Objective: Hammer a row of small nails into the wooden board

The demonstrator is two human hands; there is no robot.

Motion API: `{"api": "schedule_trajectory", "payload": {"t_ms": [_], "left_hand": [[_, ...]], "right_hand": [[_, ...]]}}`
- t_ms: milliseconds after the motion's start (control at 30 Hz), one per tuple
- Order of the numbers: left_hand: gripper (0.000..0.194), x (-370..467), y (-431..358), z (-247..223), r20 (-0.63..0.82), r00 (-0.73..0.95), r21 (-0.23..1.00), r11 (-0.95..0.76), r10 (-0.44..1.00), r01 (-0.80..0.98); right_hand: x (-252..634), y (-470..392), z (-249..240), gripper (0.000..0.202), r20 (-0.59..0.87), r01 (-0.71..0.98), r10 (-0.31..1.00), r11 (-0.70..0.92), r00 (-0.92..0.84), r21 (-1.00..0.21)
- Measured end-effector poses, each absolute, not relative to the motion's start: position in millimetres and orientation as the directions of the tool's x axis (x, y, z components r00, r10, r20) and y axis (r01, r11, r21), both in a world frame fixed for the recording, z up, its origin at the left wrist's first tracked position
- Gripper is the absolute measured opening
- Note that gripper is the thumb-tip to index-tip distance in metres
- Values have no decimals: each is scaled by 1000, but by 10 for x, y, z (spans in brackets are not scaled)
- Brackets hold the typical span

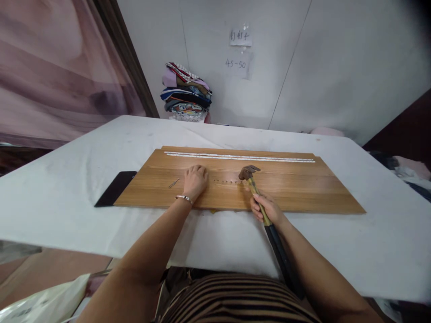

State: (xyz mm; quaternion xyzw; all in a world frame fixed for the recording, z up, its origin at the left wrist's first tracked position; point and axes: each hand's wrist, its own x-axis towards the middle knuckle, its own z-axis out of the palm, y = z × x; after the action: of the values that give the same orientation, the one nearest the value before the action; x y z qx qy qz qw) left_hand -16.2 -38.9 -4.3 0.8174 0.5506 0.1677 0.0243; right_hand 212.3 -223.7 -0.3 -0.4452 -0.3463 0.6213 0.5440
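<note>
A wooden board (296, 193) lies flat before me. My left hand (195, 180) rests palm down on its left half, fingers lying against the wood and nothing visible in them. Just left of that hand are a few loose nails (174, 183). A row of several small nails (226, 181) runs across the middle of the board, between my hands. My right hand (267, 208) is closed around the handle of a claw hammer (249, 172), partway up from its black grip. The rusty hammer head is over the right end of the nail row; whether it touches a nail, I cannot tell.
Two white measuring strips (235, 157) run along the board's far side. A black flat object (116, 188) sticks out at its left end. A white cloth covers the table (340, 251). Folded fabrics (186, 94) are stacked by the wall, and a curtain (63, 67) hangs at left.
</note>
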Motion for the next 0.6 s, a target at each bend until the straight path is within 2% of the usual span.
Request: {"api": "schedule_trajectory", "payload": {"t_ms": [600], "left_hand": [[31, -164, -402, -30, 242, 338, 233, -393, 909, 889]], "right_hand": [[2122, -2242, -7, 50, -182, -353, 983, -172, -4, -920]]}}
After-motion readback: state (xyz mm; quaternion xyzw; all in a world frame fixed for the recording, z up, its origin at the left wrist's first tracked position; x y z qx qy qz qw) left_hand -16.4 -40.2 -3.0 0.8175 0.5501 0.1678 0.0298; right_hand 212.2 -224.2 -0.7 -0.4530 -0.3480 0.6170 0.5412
